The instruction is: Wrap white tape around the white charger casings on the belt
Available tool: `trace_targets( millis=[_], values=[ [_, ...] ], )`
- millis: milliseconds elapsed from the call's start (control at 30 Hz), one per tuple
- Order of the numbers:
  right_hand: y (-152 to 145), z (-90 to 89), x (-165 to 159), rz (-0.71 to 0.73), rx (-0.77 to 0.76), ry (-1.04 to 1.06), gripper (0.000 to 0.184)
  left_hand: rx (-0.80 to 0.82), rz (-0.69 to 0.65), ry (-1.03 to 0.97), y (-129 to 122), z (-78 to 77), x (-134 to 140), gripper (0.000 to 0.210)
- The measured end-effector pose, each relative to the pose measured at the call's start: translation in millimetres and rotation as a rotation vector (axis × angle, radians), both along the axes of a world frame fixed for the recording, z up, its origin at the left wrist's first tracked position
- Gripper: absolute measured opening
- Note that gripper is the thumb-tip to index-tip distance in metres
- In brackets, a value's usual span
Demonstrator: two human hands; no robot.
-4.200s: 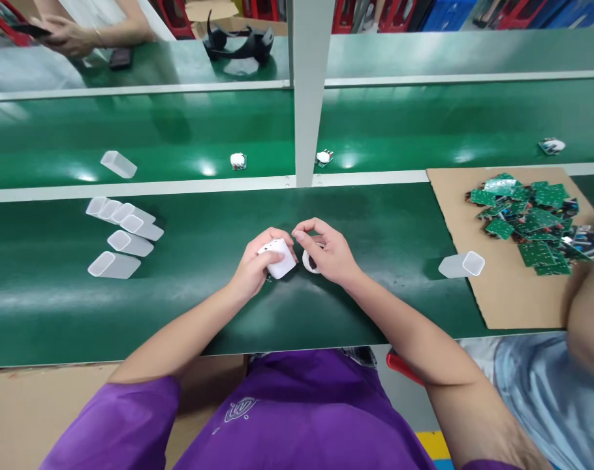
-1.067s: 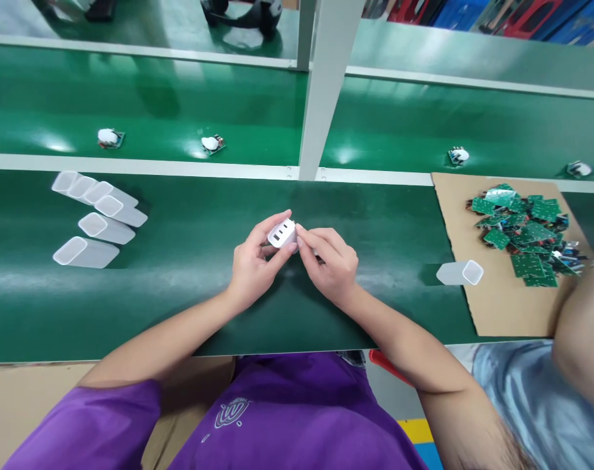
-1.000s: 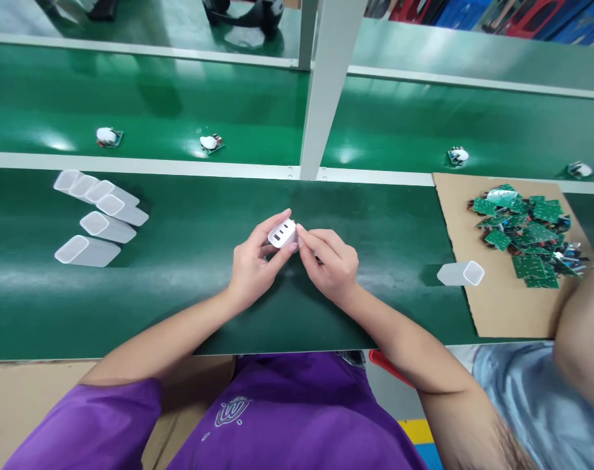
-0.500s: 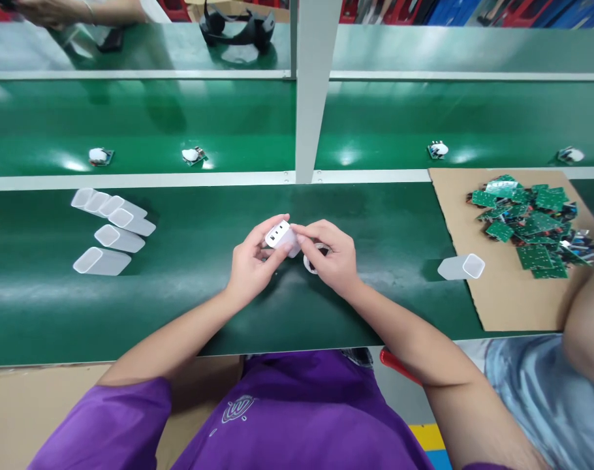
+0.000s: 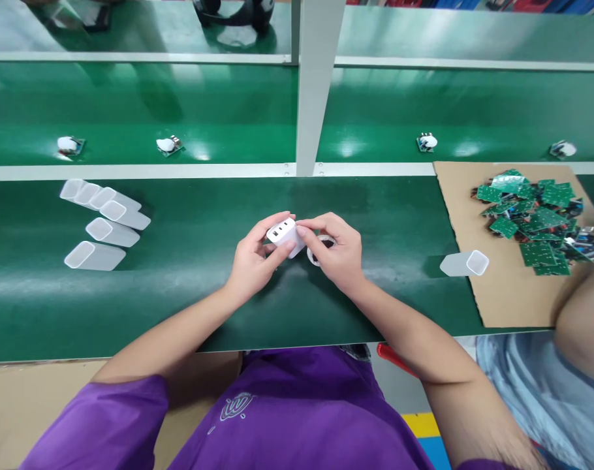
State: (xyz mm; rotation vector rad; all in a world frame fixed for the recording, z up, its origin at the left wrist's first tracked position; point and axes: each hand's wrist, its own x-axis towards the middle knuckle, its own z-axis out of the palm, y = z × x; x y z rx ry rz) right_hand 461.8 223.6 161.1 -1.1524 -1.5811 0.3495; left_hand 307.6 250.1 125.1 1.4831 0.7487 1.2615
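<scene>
Pictured at the near green bench [image 5: 179,287], just in front of the grey upright post [image 5: 312,91]: left hand [image 5: 254,261] closed around a white charger shell [image 5: 286,235], port end with 3 slots turned up and toward the camera, thumb and fingers pinching its sides. Right hand [image 5: 340,253] curled against the shell's right edge, fingertips touching it, with a white ring-shaped part [image 5: 319,250] tucked under the palm and only partly visible; hard to tell whether gripped or merely covered. Far left of the post, 6 empty translucent sleeves [image 5: 101,222] lying on their sides, 4 of them bunched together. Right of the post, a cardboard sheet [image 5: 463,228] bearing a heap of green circuit boards [image 5: 536,219], count impossible to make out, plus 1 more sleeve [image 5: 466,263] lying across its left edge. Beyond the post, on the glossy conveyor belt [image 5: 228,111], 4 small white-topped boards [image 5: 168,144] spaced apart, details too small to read. At the right frame edge, a co-worker's arm [image 5: 583,326] and blue-grey clothing, cut off. Black object behind the post, cropped by the top edge.
</scene>
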Motion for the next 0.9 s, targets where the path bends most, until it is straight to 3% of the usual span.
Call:
trace_targets(
  millis=[433,700,800,900],
  values=[
    [-4.6,-10.8,-7.0,-0.134,0.172,-0.204,0.015,0.060,0.131,0.143,-3.0,-8.9,-0.9,0.049],
    [-5.8,-14.7,-6.1,-0.071,0.262,-0.435,0.029,0.370,0.281,0.318,1.2,-5.2,-8.3,0.044],
    [-7.6,-16.8,-8.4,-0.033,0.199,-0.361,0.031,0.407,0.274,0.327,3.5,-2.2,-8.0,0.038],
    [-11.6,-20.4,-12.9,0.103,0.006,-0.248,0.040,0.398,0.309,0.308,7.6,-1.4,-8.8,0.034]
  ],
)
